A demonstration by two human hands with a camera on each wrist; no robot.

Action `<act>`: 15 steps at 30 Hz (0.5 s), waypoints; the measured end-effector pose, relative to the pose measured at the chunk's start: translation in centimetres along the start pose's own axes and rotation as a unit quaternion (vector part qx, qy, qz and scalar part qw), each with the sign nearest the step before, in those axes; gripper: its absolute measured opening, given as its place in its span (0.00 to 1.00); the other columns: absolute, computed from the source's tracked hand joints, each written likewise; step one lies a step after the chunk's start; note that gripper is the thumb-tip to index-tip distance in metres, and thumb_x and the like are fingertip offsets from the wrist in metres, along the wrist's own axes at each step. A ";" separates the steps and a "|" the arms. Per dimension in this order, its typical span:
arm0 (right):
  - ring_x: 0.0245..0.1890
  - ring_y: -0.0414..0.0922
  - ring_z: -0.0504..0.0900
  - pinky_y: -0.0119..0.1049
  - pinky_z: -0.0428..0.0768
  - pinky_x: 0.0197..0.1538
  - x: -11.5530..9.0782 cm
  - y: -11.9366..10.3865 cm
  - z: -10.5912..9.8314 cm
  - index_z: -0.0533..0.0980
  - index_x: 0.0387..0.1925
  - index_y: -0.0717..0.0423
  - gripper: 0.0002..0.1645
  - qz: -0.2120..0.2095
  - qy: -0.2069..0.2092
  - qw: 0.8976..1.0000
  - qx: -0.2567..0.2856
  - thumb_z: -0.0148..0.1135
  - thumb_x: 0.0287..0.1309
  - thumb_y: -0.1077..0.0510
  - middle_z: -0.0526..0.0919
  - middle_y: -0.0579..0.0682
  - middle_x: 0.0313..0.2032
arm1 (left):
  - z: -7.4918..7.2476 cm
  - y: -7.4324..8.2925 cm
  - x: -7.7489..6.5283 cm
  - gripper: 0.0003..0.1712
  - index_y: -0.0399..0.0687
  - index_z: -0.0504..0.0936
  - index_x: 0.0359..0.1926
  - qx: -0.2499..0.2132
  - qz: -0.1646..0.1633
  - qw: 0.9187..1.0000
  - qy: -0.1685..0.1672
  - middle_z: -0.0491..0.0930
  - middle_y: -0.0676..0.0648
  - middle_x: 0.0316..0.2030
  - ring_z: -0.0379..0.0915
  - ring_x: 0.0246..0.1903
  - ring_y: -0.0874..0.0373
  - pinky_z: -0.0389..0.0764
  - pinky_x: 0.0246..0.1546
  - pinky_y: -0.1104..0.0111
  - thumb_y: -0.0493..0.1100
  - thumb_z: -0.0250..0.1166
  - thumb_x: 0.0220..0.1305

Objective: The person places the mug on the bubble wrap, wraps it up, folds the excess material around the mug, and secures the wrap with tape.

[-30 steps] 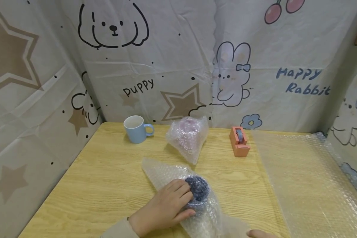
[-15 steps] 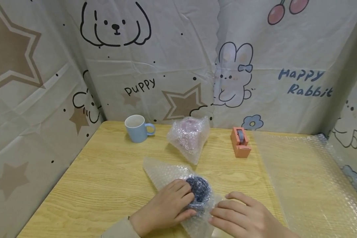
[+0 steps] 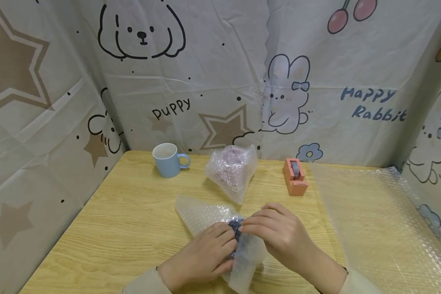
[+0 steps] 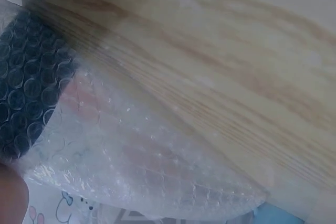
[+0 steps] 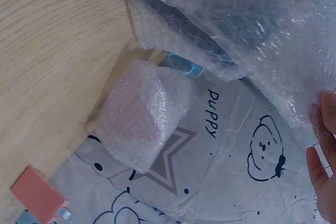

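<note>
A dark blue cup stands on the table inside a sheet of bubble wrap. My left hand grips the cup's left side through the plastic, fingers bent over its rim. With the fingertips of my right hand I pinch a flap of the wrap, drawn across the cup's top and covering its right part. In the left wrist view the cup shows dark behind the bubbles. The right wrist view has the raised wrap overhead and my right fingers at its edge.
Farther back on the wooden table stand a light blue mug, a pink bubble-wrapped thing and an orange tape dispenser. More bubble wrap lies flat along the right side. A printed cloth hangs behind.
My right hand has come in from the lower right edge, taken up the flap of bubble wrap and carried it left over the cup. The left hand has stayed on the cup.
</note>
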State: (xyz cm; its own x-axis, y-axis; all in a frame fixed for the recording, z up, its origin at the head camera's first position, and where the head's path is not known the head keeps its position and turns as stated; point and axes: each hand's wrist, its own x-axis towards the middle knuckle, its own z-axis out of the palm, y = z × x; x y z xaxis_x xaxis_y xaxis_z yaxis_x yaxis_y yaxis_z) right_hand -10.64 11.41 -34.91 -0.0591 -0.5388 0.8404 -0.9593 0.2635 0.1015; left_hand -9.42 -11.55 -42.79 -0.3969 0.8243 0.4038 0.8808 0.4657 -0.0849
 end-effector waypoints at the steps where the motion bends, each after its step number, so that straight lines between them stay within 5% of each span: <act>1: 0.32 0.41 0.84 0.38 0.81 0.41 -0.1 0.3 0.4 0.86 0.34 0.56 0.22 0.009 0.002 1.000 0.002 0.45 0.72 0.70 0.88 0.46 0.32 | 0.0 0.0 0.0 0.16 0.49 0.73 0.40 -0.001 0.001 1.000 -0.006 0.72 0.51 0.43 0.67 0.50 0.56 0.63 0.64 0.65 0.53 0.45 0.76; 5: 0.32 0.41 0.84 0.38 0.81 0.42 -0.6 1.2 1.6 0.85 0.34 0.55 0.20 0.045 0.007 0.999 0.017 0.47 0.71 0.69 0.87 0.46 0.33 | -0.2 -0.3 -0.3 0.13 0.47 0.74 0.43 -0.009 0.013 1.000 -0.019 0.75 0.49 0.48 0.67 0.54 0.54 0.57 0.70 0.64 0.47 0.46 0.72; 11: 0.32 0.40 0.84 0.36 0.80 0.43 -1.4 1.8 2.9 0.85 0.37 0.54 0.22 0.103 -0.013 0.994 0.037 0.57 0.49 0.79 0.88 0.45 0.34 | -0.5 -0.6 -0.6 0.16 0.45 0.76 0.47 -0.007 0.027 0.999 -0.035 0.76 0.46 0.53 0.66 0.60 0.52 0.52 0.73 0.62 0.46 0.43 0.73; 15: 0.32 0.40 0.84 0.37 0.80 0.44 -1.8 1.7 3.5 0.85 0.36 0.54 0.21 0.135 -0.025 0.990 0.030 0.63 0.46 0.79 0.88 0.44 0.33 | -0.7 -0.7 -0.5 0.16 0.43 0.76 0.50 0.003 0.032 0.999 -0.040 0.77 0.45 0.53 0.68 0.61 0.51 0.51 0.73 0.61 0.46 0.50 0.69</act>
State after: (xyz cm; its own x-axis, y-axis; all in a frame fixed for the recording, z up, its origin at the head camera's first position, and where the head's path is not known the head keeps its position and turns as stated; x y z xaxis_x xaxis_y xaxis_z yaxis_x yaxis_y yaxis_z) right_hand -13.16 10.09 -38.13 -0.3278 -0.4944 0.8051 -0.9213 0.3561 -0.1563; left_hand -9.62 -12.52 -42.32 -0.3598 0.8751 0.3236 0.9032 0.4137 -0.1144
